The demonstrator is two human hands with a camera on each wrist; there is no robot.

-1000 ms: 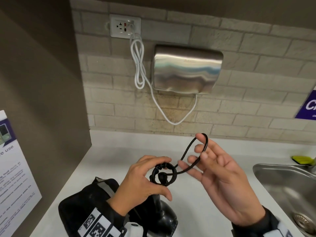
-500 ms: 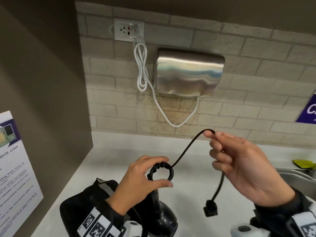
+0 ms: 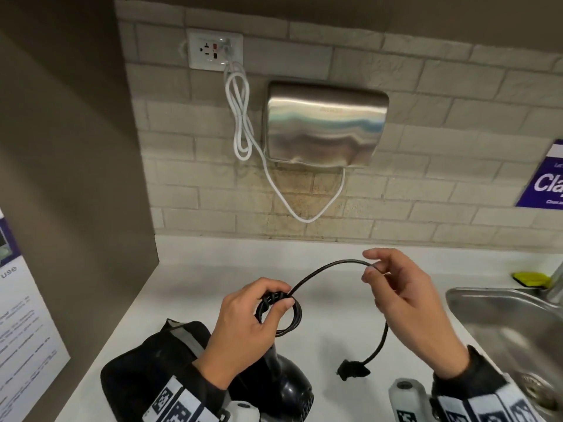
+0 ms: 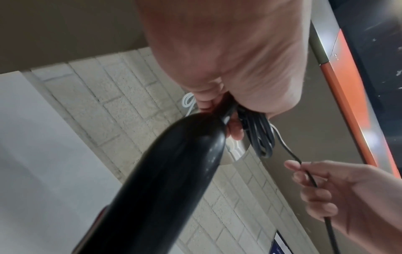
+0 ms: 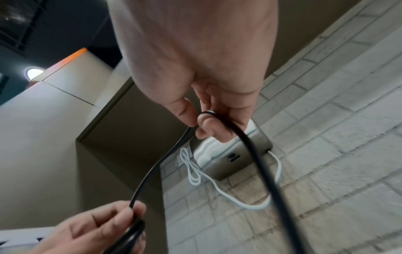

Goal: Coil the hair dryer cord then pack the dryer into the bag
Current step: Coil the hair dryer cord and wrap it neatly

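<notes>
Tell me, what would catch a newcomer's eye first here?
Two hands over a white counter: the left hand grips a small coil of black cord, and the right hand pinches the loose length, its plug dangling. Behind, a shiny steel hand dryer hangs on the brick wall.

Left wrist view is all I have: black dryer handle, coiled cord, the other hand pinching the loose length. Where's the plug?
Observer: The black plug dangles free below the right hand, not yet wound in.
Operator: And the bag?
Observer: The black fabric bag lies on the white counter, under the left forearm.
Operator: How much is left to coil?
Observer: One arc of black cord runs from the coil in the left hand to the right hand, then a short tail drops to the plug.
</notes>
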